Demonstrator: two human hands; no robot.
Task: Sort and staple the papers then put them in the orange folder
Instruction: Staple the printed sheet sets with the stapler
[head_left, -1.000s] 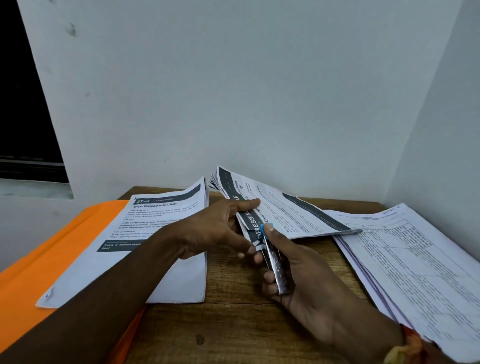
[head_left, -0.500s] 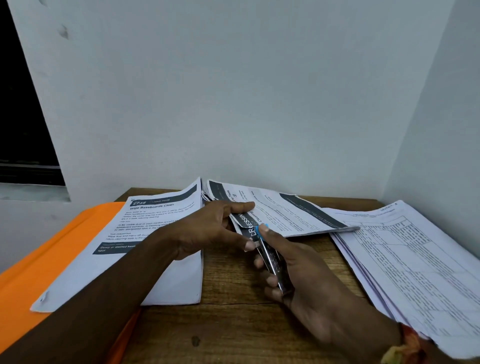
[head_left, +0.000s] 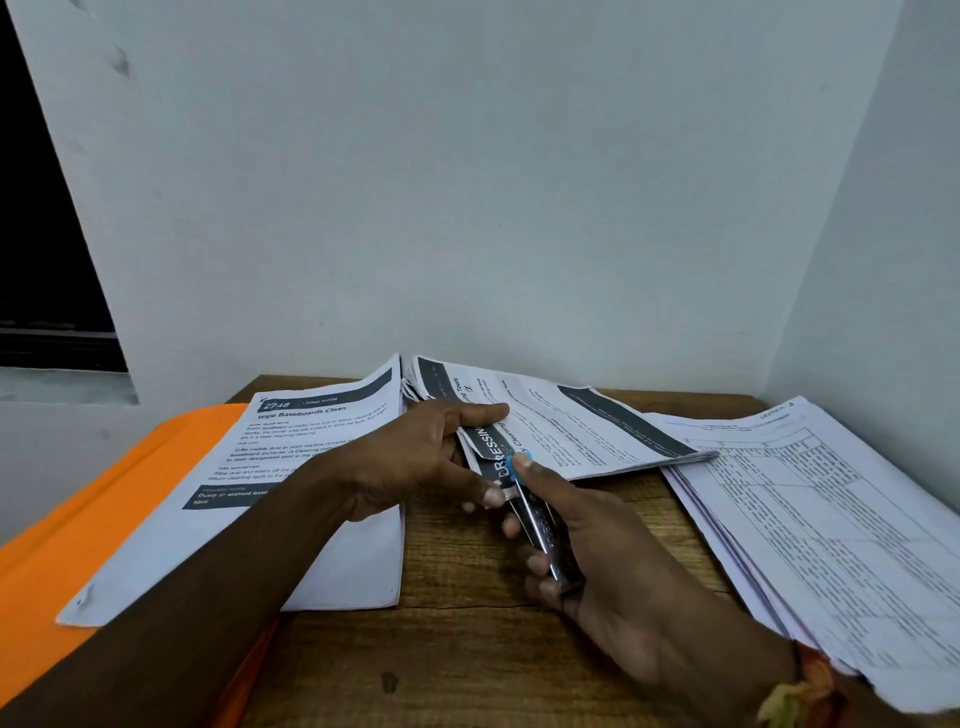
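Head view check.

Inspector: Surface and room?

Operator: Wooden table (head_left: 467, 649), set in a corner between two pale walls. There is a dark window (head_left: 47, 260) at the left. The orange folder (head_left: 104, 519) lies flat at the table's left edge. A printed sheet (head_left: 291, 467) lies partly on the folder and partly on the wood. A thick stack (head_left: 831, 519) of forms lies along the right wall.

Inspector: Left hand?

Operator: My left hand (head_left: 421, 457) pinches the near corner of the bundle (head_left: 571, 431), thumb on top and fingers beneath. The bundle's far end rests on the table and overlaps the stack's edge.

Inspector: Right hand?

Operator: My right hand (head_left: 597, 551) grips the stapler (head_left: 540, 525). My fingers are curled under its metal body and my thumb is on the blue tip. The stapler's nose meets the bundle's dark header corner, right beside my left thumb. I cannot tell whether it has bitten the paper. There is a band (head_left: 800, 691) on my right wrist.
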